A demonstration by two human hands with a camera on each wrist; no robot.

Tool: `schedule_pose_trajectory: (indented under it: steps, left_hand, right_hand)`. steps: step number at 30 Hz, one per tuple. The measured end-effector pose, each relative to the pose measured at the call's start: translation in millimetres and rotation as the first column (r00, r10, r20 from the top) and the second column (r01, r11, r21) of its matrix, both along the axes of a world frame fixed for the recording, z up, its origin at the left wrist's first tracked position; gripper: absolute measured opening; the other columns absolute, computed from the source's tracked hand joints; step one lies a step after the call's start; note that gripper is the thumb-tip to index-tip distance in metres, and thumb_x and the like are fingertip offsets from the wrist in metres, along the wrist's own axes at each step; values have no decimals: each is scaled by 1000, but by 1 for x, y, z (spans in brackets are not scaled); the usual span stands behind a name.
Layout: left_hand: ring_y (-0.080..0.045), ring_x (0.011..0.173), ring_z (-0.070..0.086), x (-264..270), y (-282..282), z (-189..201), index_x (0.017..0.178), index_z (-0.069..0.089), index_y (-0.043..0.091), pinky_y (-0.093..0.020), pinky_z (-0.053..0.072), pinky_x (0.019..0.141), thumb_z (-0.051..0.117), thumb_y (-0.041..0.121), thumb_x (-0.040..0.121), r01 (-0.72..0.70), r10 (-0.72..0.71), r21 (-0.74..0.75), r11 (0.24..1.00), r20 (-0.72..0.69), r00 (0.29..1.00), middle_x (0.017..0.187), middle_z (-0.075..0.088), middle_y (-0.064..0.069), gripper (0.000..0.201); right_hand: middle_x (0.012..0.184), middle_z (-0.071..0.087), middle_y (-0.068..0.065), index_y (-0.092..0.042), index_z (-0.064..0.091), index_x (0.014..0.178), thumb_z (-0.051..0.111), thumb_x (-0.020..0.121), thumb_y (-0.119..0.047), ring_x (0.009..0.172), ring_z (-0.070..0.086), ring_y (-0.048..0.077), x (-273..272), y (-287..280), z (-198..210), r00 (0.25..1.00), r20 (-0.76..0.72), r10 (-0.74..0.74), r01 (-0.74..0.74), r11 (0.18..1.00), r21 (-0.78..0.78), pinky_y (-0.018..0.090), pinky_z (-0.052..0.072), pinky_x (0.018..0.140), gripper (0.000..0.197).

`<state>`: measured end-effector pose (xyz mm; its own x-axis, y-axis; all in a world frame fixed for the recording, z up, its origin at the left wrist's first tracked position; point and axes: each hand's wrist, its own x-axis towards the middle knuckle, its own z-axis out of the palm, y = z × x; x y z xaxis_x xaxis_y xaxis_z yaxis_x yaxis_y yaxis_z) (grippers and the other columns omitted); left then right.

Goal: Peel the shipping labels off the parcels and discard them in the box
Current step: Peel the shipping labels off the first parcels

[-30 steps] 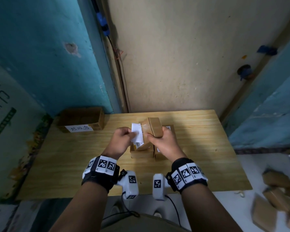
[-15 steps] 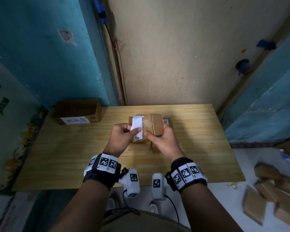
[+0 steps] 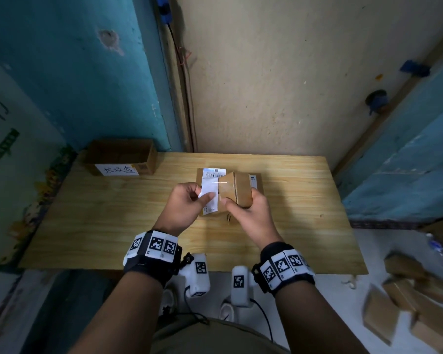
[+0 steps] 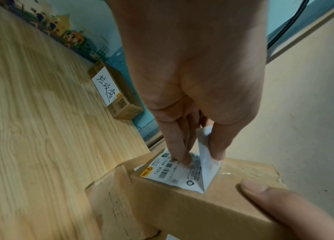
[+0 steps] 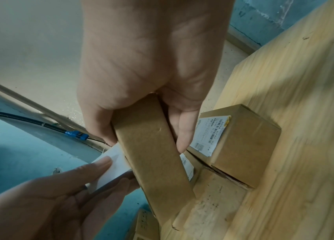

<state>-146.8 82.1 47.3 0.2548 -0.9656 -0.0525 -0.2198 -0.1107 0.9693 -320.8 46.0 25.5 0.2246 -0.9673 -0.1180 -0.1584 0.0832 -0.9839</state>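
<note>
My right hand [image 3: 251,213] grips a small brown parcel [image 3: 237,191] and holds it tilted above the table. A white shipping label [image 3: 210,195] sticks to the parcel's left face, half peeled. My left hand [image 3: 189,203] pinches the lifted edge of that label between thumb and fingers [image 4: 179,155]; the peeled flap [image 4: 207,152] stands up off the cardboard [image 4: 213,201]. In the right wrist view the parcel [image 5: 152,151] sits between thumb and fingers, the label [image 5: 110,170] off to its left. Other labelled parcels [image 3: 255,181] lie on the table underneath. The open discard box [image 3: 120,157] stands at the table's far left corner.
The wooden table [image 3: 100,221] is backed by a beige wall, with a blue wall on its left. Several brown parcels [image 3: 407,302] lie on the floor at the lower right. A labelled parcel [image 5: 238,142] rests on the table below my right hand.
The label has come further off the parcel as my left hand pulled it leftward. The right hand has kept its grip and lowered the parcel a little.
</note>
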Motion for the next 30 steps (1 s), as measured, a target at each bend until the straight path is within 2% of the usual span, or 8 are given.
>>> schedule_pose_trajectory:
  steps: [3,7,12,14,18,22,27,30]
  left_hand:
    - [-1,54,60,-3,6,-5,65,59,10,-16,45,53,68,8,92,-3,2,27,1000,36,999,62,66,7,28]
    - [4,52,57,-10,18,-11,64,56,16,-11,42,53,66,7,93,-16,13,51,999,48,999,56,64,15,32]
    - [3,52,56,-13,28,-16,65,57,15,-12,42,53,67,9,92,-45,43,53,998,40,998,55,64,16,30]
    - [3,54,58,-14,31,-15,66,58,14,-12,44,54,66,8,93,-45,45,52,998,16,999,58,65,14,28]
    - [2,60,63,-10,33,-12,70,60,9,-12,46,57,65,5,93,-17,18,40,999,-19,1000,64,67,10,23]
    - [-2,62,62,1,34,-9,71,59,10,-17,47,60,66,9,93,-7,8,58,998,-12,1000,71,67,2,23]
    - [3,46,46,7,35,-4,66,49,18,-16,37,53,64,10,94,17,-22,80,997,55,998,60,50,7,32]
    - [6,42,44,11,42,2,66,44,22,-10,34,46,61,9,96,6,-14,75,997,113,993,57,44,10,37]
  right_hand:
    - [100,79,-5,-19,71,108,81,80,-27,95,74,11,-3,4,-5,1000,-20,19,-19,1000,-6,45,59,92,31]
    - [101,77,-6,-23,67,112,78,71,-46,94,73,9,-4,11,-15,995,-82,56,-56,998,0,45,60,90,49]
    - [103,75,-5,-19,63,116,81,83,-26,94,72,3,-5,21,-18,995,-79,56,-58,998,-22,34,59,90,39]
    - [103,75,-6,-20,63,117,80,84,-24,94,71,1,-4,23,-18,996,-77,50,-52,998,-29,31,59,89,37]
    - [103,76,-5,-18,64,117,80,84,-23,94,72,2,1,27,-16,998,-60,27,-29,999,-35,29,58,89,36]
    - [104,76,-5,-16,66,116,80,85,-21,96,72,4,11,33,-13,999,-48,-9,8,999,-34,31,58,91,34]
    - [103,76,-6,-17,65,115,79,85,-22,96,72,3,25,47,-11,994,-45,-96,94,995,-27,34,58,94,34]
    - [103,76,-5,-15,65,116,80,85,-21,97,72,4,34,51,-11,993,-45,-113,112,993,-25,37,58,94,36]
